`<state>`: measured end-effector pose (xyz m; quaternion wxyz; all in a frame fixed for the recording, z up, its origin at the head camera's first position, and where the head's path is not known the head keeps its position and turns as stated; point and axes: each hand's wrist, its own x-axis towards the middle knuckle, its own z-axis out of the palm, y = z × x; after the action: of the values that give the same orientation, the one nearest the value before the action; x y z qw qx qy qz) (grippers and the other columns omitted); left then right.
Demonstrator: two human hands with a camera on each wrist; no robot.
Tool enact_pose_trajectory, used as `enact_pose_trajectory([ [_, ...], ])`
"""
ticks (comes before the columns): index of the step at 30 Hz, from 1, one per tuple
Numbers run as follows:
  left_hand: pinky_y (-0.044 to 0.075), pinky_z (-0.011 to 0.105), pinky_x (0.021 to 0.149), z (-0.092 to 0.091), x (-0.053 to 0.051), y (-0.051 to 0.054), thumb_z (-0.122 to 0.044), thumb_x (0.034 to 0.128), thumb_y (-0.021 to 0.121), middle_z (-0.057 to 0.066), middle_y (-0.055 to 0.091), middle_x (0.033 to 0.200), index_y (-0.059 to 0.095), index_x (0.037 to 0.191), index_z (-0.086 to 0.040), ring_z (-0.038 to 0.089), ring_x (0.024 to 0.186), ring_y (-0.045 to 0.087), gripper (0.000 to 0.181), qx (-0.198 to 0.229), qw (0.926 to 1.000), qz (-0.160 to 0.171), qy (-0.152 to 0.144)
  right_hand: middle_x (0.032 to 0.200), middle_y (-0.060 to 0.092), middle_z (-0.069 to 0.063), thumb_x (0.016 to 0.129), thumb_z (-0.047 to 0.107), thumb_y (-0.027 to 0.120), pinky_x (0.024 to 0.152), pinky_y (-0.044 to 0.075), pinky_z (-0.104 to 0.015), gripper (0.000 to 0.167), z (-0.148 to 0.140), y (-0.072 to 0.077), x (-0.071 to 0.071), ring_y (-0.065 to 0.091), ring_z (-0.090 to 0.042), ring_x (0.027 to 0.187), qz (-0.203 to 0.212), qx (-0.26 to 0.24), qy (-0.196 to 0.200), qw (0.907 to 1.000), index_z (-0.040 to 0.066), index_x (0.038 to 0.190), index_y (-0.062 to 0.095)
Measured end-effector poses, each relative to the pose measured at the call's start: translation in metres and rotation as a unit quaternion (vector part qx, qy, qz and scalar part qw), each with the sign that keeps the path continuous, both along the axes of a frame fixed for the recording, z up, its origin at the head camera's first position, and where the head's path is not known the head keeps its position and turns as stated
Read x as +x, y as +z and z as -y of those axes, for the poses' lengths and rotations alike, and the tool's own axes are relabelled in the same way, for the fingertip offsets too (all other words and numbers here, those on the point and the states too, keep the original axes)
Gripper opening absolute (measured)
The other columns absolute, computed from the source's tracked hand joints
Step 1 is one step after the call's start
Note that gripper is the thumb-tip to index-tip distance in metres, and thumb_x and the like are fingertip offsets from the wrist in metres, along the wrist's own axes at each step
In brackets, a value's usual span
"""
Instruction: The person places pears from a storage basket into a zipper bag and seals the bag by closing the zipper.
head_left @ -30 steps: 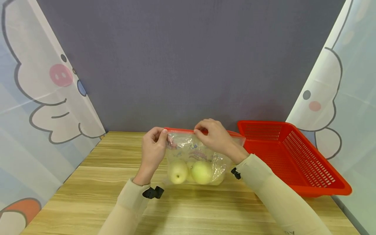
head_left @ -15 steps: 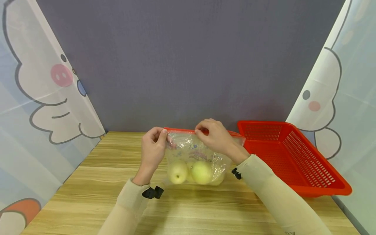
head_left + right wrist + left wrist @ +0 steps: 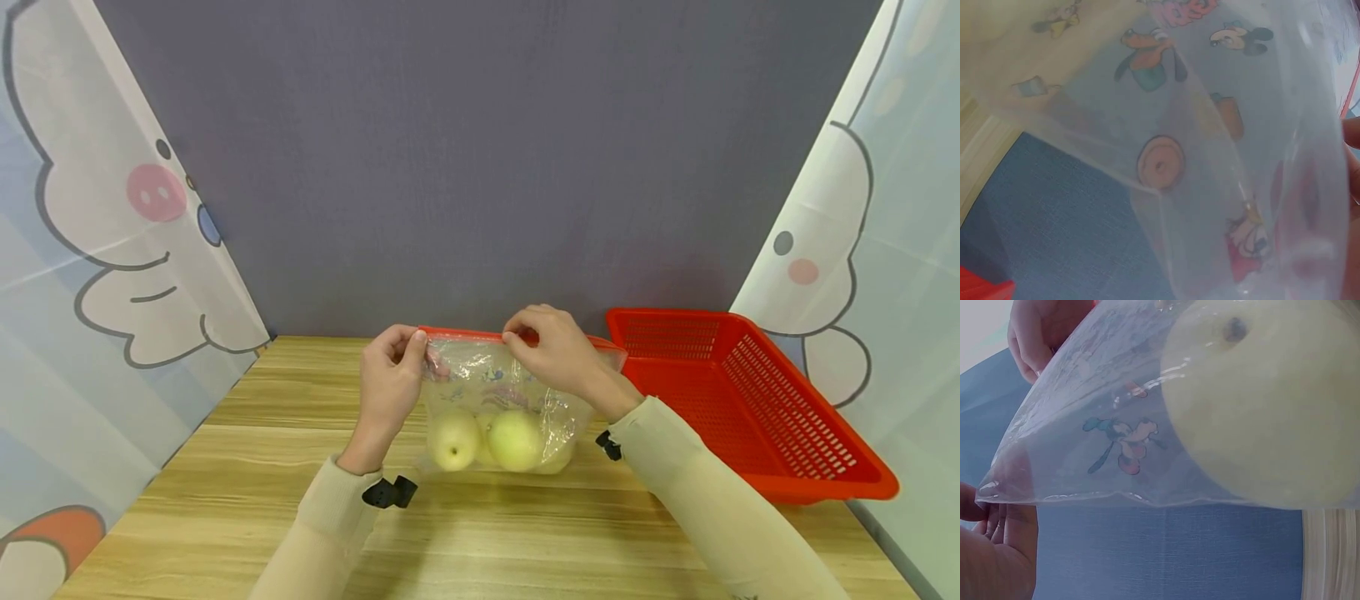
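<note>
A clear zip bag (image 3: 480, 371) with a red top strip and printed cartoon figures stands upright on the table. Inside its bottom lie several pale yellow-green round fruits (image 3: 515, 440), perhaps pears or apples; one near the left shows a dark dimple. My left hand (image 3: 392, 375) pinches the bag's top left corner between thumb and finger. Farther right along the red strip, my right hand (image 3: 553, 348) pinches the edge with thumb and curled fingers. In the left wrist view a fruit (image 3: 1266, 406) presses against the film. The right wrist view is mostly bag film (image 3: 1210, 125).
A red plastic basket (image 3: 750, 417) with slotted walls stands to the right, close behind my right forearm. The wooden table (image 3: 300, 433) meets a dark grey panel (image 3: 480, 167) at the back. Curtains with cartoon prints (image 3: 135, 208) hang at both sides.
My right hand has slid slightly to the right along the red strip. My left hand stays at the corner, and the bag and fruits have barely moved.
</note>
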<state>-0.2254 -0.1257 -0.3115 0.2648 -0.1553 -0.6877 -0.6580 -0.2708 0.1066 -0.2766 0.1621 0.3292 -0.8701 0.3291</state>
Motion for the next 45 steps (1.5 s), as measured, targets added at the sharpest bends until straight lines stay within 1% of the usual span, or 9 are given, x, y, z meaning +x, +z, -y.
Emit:
enact_pose_trajectory([
  [7, 0.060, 0.040, 0.056, 0.000, 0.000, -0.001, -0.003, 0.1035, 0.055, 0.023, 0.064, 0.074, 0.064, 0.091, 0.008, 0.020, 0.056, 0.069, 0.018, 0.005, 1.0000, -0.001, -0.004, 0.095, 0.069, 0.001, 0.097, 0.016, 0.063, 0.082, 0.050, -0.035, 0.013, -0.003, 0.001, 0.000, 0.058, -0.017, 0.089, 0.004, 0.003, 0.001, 1.0000, 0.011, 0.096, 0.075],
  [13, 0.060, 0.040, 0.056, 0.001, -0.001, -0.001, -0.002, 0.1036, 0.055, 0.023, 0.064, 0.074, 0.063, 0.091, 0.008, 0.020, 0.056, 0.068, 0.018, 0.009, 0.9999, 0.001, -0.008, 0.093, 0.069, 0.001, 0.097, 0.016, 0.064, 0.080, 0.050, -0.035, 0.013, -0.005, 0.002, 0.000, 0.058, -0.017, 0.088, 0.006, 0.000, 0.007, 1.0000, 0.010, 0.096, 0.075],
  [19, 0.060, 0.040, 0.056, 0.001, 0.000, 0.000, -0.003, 0.1037, 0.055, 0.021, 0.065, 0.074, 0.063, 0.092, 0.010, 0.020, 0.056, 0.069, 0.020, 0.003, 1.0000, 0.009, 0.001, 0.093, 0.069, 0.001, 0.096, 0.016, 0.063, 0.080, 0.051, -0.036, 0.013, -0.008, 0.002, 0.000, 0.059, -0.017, 0.088, 0.005, -0.002, 0.006, 1.0000, 0.010, 0.096, 0.075],
  [24, 0.060, 0.039, 0.056, 0.002, 0.001, 0.001, -0.002, 0.1033, 0.055, 0.021, 0.065, 0.073, 0.064, 0.092, 0.010, 0.019, 0.056, 0.068, 0.019, 0.002, 1.0000, 0.008, 0.006, 0.095, 0.070, 0.001, 0.096, 0.016, 0.064, 0.081, 0.051, -0.036, 0.013, -0.011, 0.001, 0.000, 0.060, -0.017, 0.088, 0.005, 0.001, 0.003, 1.0000, 0.010, 0.096, 0.075],
  [31, 0.060, 0.039, 0.056, 0.002, 0.000, 0.000, -0.002, 0.1033, 0.055, 0.021, 0.065, 0.073, 0.064, 0.092, 0.009, 0.018, 0.056, 0.069, 0.018, 0.001, 1.0000, 0.000, 0.005, 0.097, 0.070, 0.001, 0.096, 0.017, 0.063, 0.084, 0.051, -0.038, 0.014, -0.015, 0.000, 0.000, 0.062, -0.017, 0.091, 0.012, 0.001, -0.005, 0.9999, 0.010, 0.098, 0.075],
  [36, 0.060, 0.040, 0.056, 0.003, -0.001, 0.000, -0.002, 0.1035, 0.055, 0.021, 0.064, 0.073, 0.064, 0.092, 0.008, 0.019, 0.057, 0.069, 0.018, 0.004, 1.0000, 0.002, 0.003, 0.097, 0.070, 0.000, 0.096, 0.017, 0.063, 0.083, 0.052, -0.037, 0.014, -0.017, 0.000, 0.001, 0.061, -0.017, 0.090, 0.021, -0.004, -0.008, 0.9997, 0.010, 0.098, 0.075],
  [45, 0.059, 0.044, 0.054, 0.004, -0.001, 0.000, -0.002, 0.1033, 0.055, 0.020, 0.063, 0.072, 0.064, 0.092, 0.007, 0.019, 0.056, 0.068, 0.017, 0.010, 0.9999, 0.009, -0.004, 0.095, 0.071, -0.003, 0.094, 0.013, 0.065, 0.081, 0.052, -0.037, 0.011, -0.020, -0.002, -0.001, 0.062, -0.018, 0.087, -0.003, -0.011, -0.013, 0.9999, 0.007, 0.095, 0.075],
])
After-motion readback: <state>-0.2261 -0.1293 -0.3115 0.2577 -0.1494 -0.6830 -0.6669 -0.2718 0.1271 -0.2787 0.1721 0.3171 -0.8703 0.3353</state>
